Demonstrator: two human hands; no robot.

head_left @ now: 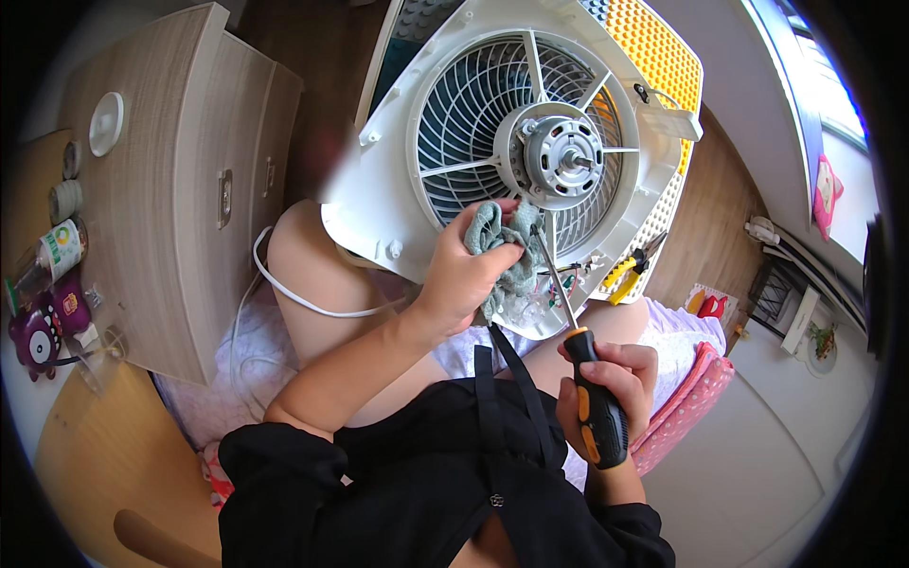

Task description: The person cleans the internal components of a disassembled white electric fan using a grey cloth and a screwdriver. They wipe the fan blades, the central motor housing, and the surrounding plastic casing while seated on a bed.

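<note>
A white fan housing (374, 194) with a round wire grille lies before me, partly over my lap. At its centre sits a silver electric motor (559, 151) with a bare shaft pointing up. My left hand (464, 270) is closed around a crumpled grey-green cloth (516, 270) just below the motor. In my right hand (620, 379) is a screwdriver with a black and orange handle (598, 402). Its shaft slants up and left, and the tip reaches the cloth beside my left fingers. Small coloured wires (570, 281) show at the housing's lower edge, partly hidden.
Yellow-handled pliers (625, 275) lie right of the housing on a table with yellow studded plates (653, 47). A white cord (312, 308) loops over my leg at left. A wooden cabinet (208, 170) stands left; a pink dotted cloth (684, 407) lies at right.
</note>
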